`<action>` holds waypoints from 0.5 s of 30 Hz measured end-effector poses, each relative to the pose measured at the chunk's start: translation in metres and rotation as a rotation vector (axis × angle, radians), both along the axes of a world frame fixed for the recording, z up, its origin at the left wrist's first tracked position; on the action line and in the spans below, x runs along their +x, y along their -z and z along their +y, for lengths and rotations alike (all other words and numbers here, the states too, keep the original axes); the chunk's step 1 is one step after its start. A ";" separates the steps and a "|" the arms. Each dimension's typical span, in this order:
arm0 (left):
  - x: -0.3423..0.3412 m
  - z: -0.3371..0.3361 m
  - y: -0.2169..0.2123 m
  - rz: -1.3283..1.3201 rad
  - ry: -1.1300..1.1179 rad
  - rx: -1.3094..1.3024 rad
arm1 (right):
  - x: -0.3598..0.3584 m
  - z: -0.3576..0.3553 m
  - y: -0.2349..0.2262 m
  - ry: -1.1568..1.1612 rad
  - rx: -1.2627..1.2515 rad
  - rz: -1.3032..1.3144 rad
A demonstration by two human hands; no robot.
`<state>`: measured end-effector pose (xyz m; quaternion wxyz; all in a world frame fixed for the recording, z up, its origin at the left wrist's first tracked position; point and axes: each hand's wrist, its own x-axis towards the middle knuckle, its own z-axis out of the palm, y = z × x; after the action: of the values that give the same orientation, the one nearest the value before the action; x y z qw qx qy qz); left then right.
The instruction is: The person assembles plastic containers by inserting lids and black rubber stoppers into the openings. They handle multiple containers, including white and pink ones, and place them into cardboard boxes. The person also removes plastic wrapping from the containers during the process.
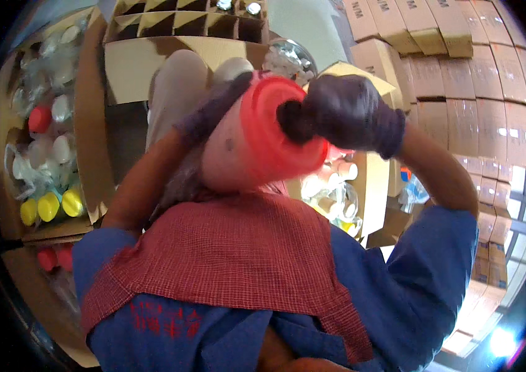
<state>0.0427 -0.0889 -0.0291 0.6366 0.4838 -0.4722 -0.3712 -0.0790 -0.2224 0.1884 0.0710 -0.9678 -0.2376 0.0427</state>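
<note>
A large cylindrical jar [232,146] with a pale pinkish body and a bright red top lies tilted across my lap, its red end turned to the right. My left hand [216,108], in a dark glove, is wrapped round its far side; some of the fingers are hidden behind it. My right hand [353,115], gloved too, is closed in a fist against the red end. A dark patch shows between that fist and the red top, and whether it is gloved fingers or a cloth is too blurred to tell.
An open carton of clear jars [46,142] with red, white and yellow lids stands at left. Ahead is a divided cardboard box [182,28] with several cells. Another carton of lidded jars [337,192] sits right of my lap. Stacked brown boxes [455,74] rise at right.
</note>
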 end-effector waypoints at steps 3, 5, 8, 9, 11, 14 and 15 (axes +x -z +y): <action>-0.003 -0.014 0.023 -0.184 -0.134 0.081 | -0.023 -0.032 0.031 0.395 0.073 0.013; -0.004 -0.021 0.029 -0.253 -0.170 0.071 | -0.026 -0.038 0.041 0.284 0.080 -0.096; -0.008 -0.017 0.020 -0.202 -0.141 -0.050 | -0.031 -0.006 0.001 0.981 0.464 0.490; -0.014 -0.004 -0.002 -0.206 -0.182 -0.067 | -0.024 0.006 -0.022 0.993 0.429 0.649; -0.018 0.004 -0.027 0.110 -0.060 -0.047 | -0.044 0.010 -0.040 0.668 0.526 0.465; -0.023 0.009 -0.039 0.529 0.193 0.015 | -0.047 0.001 -0.042 -0.075 0.030 -0.160; -0.024 0.009 -0.039 0.503 0.223 -0.010 | -0.044 0.004 -0.042 -0.227 -0.102 -0.234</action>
<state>0.0184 -0.0803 0.0095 0.6914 0.3182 -0.3513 -0.5453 -0.1232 -0.2187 0.2300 -0.0119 -0.9354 -0.3497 -0.0504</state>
